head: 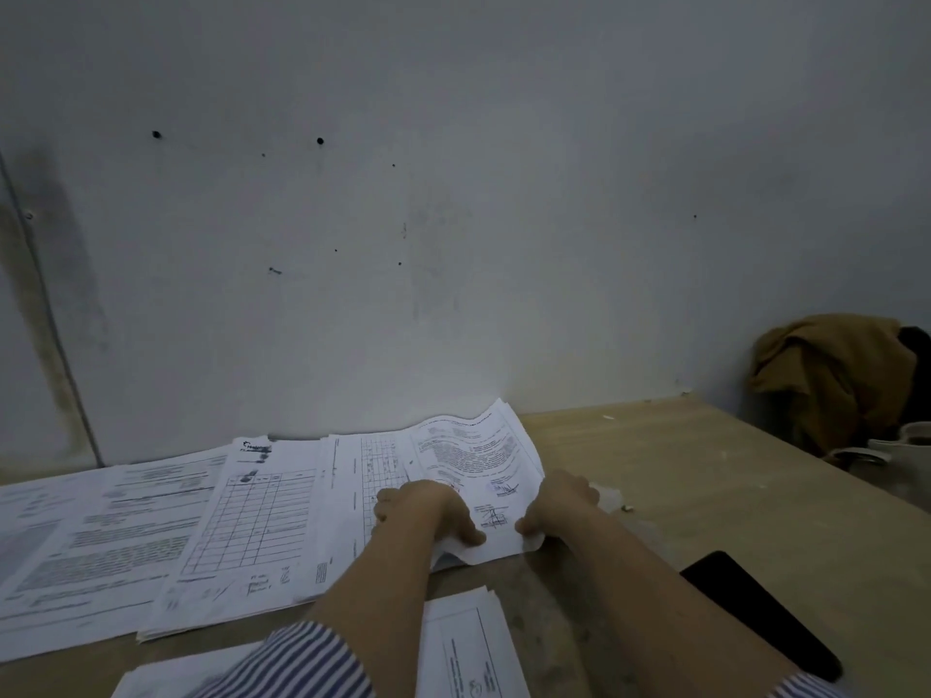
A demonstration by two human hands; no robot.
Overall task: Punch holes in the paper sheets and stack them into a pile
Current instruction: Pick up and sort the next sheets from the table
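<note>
A printed paper sheet (473, 455) with stamps and signatures lies on top of overlapping papers near the wall. My left hand (428, 511) rests on its near left part, fingers curled onto the paper. My right hand (559, 506) pinches the sheet's near right edge, which is crumpled. Several printed sheets (151, 526) with tables and text are spread out to the left. Another small pile of sheets (468, 647) lies at the near edge under my left forearm. No hole punch is visible.
The wooden table (680, 471) meets a grey wall at the back. A black phone (760, 612) lies at the right near my forearm. A brown cloth (831, 375) and a white mug (902, 455) sit at the far right.
</note>
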